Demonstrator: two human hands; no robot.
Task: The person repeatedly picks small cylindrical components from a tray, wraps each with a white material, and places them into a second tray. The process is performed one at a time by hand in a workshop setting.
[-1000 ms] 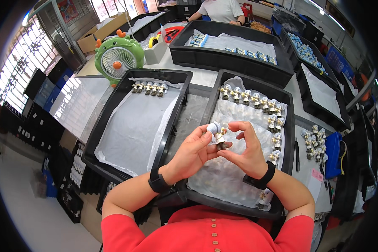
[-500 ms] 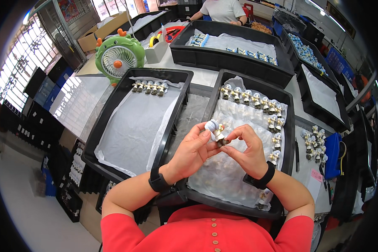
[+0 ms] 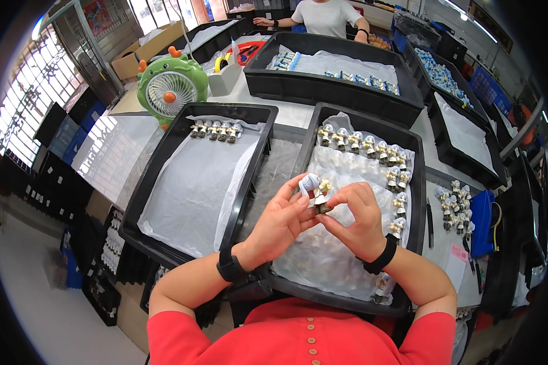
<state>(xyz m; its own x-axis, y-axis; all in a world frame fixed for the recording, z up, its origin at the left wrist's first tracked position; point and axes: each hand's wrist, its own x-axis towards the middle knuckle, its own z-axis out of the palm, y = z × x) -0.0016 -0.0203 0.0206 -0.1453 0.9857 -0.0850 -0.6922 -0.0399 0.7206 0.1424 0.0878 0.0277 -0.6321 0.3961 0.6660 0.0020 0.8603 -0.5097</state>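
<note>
A worktable (image 3: 298, 115) carried black trays; the right tray (image 3: 415, 182), at three o'clock of the left tray (image 3: 164, 176), held rows of small figurines (image 3: 371, 146), with a green desk fan (image 3: 170, 85) at eleven o'clock. Above the right tray, the left hand (image 3: 280, 222) and right hand (image 3: 356, 222) pinched one small figurine (image 3: 315, 190), fingertips closed around it; a light, steady grip seemed wise.

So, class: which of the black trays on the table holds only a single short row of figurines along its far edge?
The left black tray, beside the green fan; its white liner is otherwise bare.
</note>
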